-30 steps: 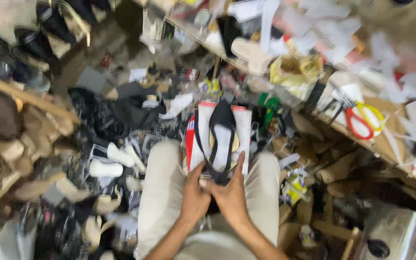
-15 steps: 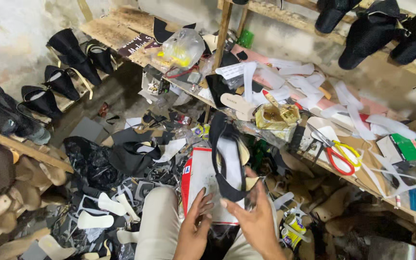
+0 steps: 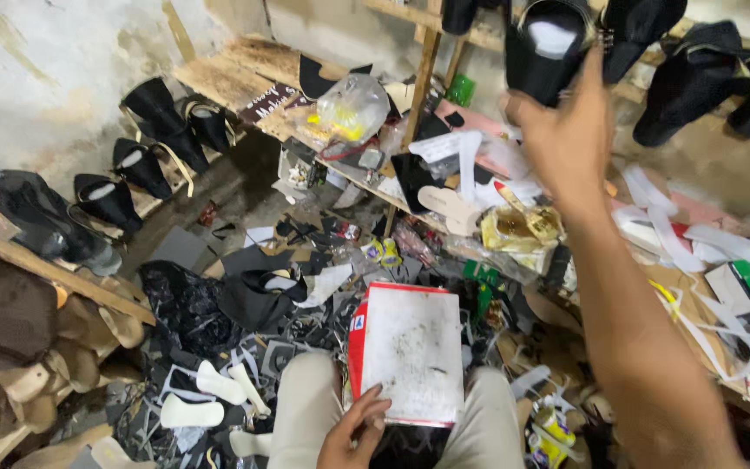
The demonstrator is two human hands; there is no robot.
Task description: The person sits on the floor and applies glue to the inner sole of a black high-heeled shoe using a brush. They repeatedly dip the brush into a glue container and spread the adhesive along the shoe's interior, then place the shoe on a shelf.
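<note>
The right hand (image 3: pixel 566 130), fingers clamped on a black open-heeled shoe with a pale insole (image 3: pixel 550 48), lifts it high above the white, scuffed, red-edged board (image 3: pixel 412 352). The left hand (image 3: pixel 351 432) rests curled, fingers together, at the board's lower left corner.

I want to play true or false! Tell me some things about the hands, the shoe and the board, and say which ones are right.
1. The right hand holds a black shoe up by the shelf. True.
2. The left hand holds scissors. False: it rests on the white board's edge.
3. The board lies on the lap. True.
4. The shoe is red. False: it is black with a pale insole.
</note>
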